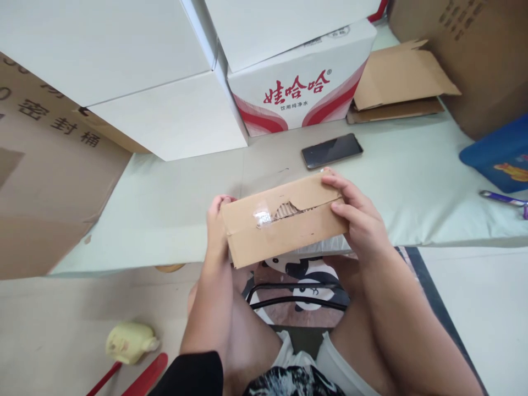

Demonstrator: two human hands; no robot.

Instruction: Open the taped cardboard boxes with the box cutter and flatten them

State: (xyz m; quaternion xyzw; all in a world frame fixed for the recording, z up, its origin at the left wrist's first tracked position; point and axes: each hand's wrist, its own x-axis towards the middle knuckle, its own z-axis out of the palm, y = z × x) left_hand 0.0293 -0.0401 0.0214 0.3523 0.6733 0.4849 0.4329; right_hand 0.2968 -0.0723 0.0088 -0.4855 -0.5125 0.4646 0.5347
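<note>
Between my two hands is a small brown cardboard box [289, 236], tilted over the front edge of the bench. Its taped seam faces me, with a torn patch that bares the corrugated layer and a shiny bit of clear tape. My left hand [217, 217] grips the left end, most of its fingers hidden behind the box. My right hand [357, 212] clasps the right end, thumb near the seam and fingers over the top edge. A dark smartphone [332, 150] lies flat on the bench just beyond the box.
White cartons [198, 118] and a red-and-white water carton [301, 96] stand at the back of the covered bench [165, 220]. Flattened cardboard [404, 77], a blue container [501, 154] and a purple pen [503, 198] are rightward. A large brown carton [49, 181] stands left; a yellow bottle [130, 342] is on the floor.
</note>
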